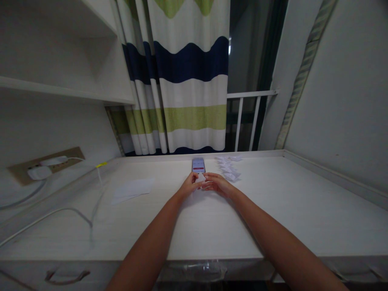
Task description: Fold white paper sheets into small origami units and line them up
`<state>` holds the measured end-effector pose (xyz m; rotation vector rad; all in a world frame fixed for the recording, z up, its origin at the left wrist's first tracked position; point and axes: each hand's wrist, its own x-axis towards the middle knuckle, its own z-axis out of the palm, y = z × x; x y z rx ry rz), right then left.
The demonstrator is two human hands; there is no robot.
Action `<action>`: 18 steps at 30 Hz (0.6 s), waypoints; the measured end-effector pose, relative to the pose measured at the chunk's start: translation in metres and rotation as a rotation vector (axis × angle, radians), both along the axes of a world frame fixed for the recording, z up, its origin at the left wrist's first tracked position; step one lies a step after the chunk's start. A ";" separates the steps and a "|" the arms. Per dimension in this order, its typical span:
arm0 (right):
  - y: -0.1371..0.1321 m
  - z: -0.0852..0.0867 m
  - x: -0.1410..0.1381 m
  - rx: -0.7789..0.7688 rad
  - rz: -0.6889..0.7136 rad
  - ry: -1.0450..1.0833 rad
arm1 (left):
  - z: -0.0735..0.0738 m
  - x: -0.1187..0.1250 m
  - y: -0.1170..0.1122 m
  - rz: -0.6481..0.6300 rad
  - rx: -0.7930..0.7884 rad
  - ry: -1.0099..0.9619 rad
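Note:
My left hand (190, 184) and my right hand (217, 184) meet over the middle of a white desk (273, 210). Both pinch a small white piece of paper (200, 178) between their fingertips. Just beyond them a phone (198, 165) lies flat with its screen lit. To the right of the phone sits a cluster of several small folded white paper pieces (228, 167). A flat sheet of white paper (133, 189) lies on the desk to the left of my hands.
A striped curtain (188, 81) hangs behind the desk beside a white railing (251, 117). On the left wall a socket panel (45, 165) holds chargers, with cables (75, 214) trailing over the desk. Shelves (60, 91) are above left. A drawer handle (66, 278) shows below.

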<state>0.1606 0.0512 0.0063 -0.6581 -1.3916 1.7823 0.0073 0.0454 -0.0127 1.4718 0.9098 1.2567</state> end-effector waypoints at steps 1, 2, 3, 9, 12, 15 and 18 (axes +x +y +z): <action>0.001 -0.001 0.001 -0.007 -0.005 0.000 | 0.001 0.000 -0.001 0.001 -0.009 0.002; 0.002 -0.001 0.001 -0.011 -0.010 -0.002 | 0.002 0.000 -0.002 0.004 -0.019 -0.001; 0.002 -0.002 0.001 -0.012 -0.015 -0.008 | 0.002 0.000 -0.002 0.006 -0.023 -0.007; 0.004 -0.008 -0.006 0.063 -0.096 -0.103 | -0.004 0.001 0.000 -0.014 -0.040 -0.037; 0.006 -0.011 -0.008 0.128 -0.204 -0.141 | -0.002 0.001 0.000 0.030 -0.136 -0.091; 0.010 -0.011 -0.007 0.177 -0.268 -0.149 | 0.003 -0.001 -0.001 0.164 -0.092 -0.113; 0.012 -0.009 -0.006 0.185 -0.300 -0.140 | 0.006 -0.003 -0.002 0.236 -0.050 -0.052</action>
